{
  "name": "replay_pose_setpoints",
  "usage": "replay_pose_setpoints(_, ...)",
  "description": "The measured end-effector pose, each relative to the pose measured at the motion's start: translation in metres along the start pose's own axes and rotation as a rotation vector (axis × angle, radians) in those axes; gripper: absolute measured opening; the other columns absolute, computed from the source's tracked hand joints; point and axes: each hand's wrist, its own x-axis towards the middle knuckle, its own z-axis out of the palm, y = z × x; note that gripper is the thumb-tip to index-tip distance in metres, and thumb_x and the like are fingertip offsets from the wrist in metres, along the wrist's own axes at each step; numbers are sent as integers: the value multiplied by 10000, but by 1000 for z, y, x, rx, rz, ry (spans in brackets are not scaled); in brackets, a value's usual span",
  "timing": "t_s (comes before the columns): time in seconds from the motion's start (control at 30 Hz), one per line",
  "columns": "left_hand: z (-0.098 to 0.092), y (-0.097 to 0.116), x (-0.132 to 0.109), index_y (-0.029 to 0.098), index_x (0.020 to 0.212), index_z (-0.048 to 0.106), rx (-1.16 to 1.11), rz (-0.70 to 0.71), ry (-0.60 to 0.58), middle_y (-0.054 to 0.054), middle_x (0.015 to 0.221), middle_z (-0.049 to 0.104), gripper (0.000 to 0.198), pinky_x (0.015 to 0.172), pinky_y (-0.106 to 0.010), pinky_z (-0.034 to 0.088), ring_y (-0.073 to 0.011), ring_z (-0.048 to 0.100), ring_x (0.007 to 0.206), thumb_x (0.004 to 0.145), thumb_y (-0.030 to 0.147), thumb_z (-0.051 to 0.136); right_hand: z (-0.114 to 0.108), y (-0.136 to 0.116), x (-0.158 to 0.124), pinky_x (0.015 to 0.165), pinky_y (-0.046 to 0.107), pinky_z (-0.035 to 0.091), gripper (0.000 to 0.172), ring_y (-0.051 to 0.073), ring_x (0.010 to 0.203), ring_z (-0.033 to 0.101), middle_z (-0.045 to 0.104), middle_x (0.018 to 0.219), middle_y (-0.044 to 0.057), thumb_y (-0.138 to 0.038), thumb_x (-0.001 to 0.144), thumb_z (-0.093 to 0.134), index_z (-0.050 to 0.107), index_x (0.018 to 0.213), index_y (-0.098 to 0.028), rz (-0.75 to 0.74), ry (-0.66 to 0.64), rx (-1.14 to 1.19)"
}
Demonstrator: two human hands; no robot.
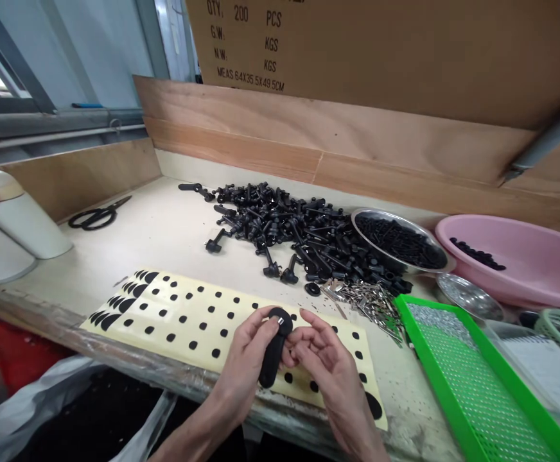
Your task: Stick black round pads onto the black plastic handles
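Observation:
My left hand (pixel 246 350) is closed around a black plastic handle (pixel 273 359) with a round head. My left thumb presses on the head, beside a small shiny metal piece (pixel 280 321). My right hand (pixel 325 362) is just to the right, its curled fingertips against or very near the handle's edge. Its index finger is raised, while the thumb bends in toward the other fingers; whatever may be between them is hidden. Beneath both hands lies a yellowish backing sheet (pixel 178 343) dotted with black stickers. Beyond it is a large pile of black handle parts (pixel 275 221).
Small metal pins (pixel 364 301) lie beside a green perforated tray (pixel 492 378). A steel bowl (pixel 357 221) of black parts and a pink basin (pixel 525 256) stand right. Scissors (pixel 94 218) and white bottles (pixel 29 218) are left. A plastic bag (pixel 34 398) hangs below the table edge.

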Motion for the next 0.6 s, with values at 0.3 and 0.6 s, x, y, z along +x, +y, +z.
replay_pose_setpoints(0.3,1,3,-4,132,1087,583,31,15,-135,-32,725,638,305,548,-215,411,-96,545,550,828,285,638,-5,0,2,592,230,456,283,112,592,543,607,679,-18,-401,854,635,620,1011,-167,68,42,-82)
replay_pose_setpoints(0.6,3,11,-8,143,1013,594,152,-21,-134,5,657,596,251,497,-200,376,-77,473,491,802,274,635,-6,0,-10,687,254,476,332,141,656,583,592,678,-17,-447,927,499,593,1129,-201,47,-48,-229)
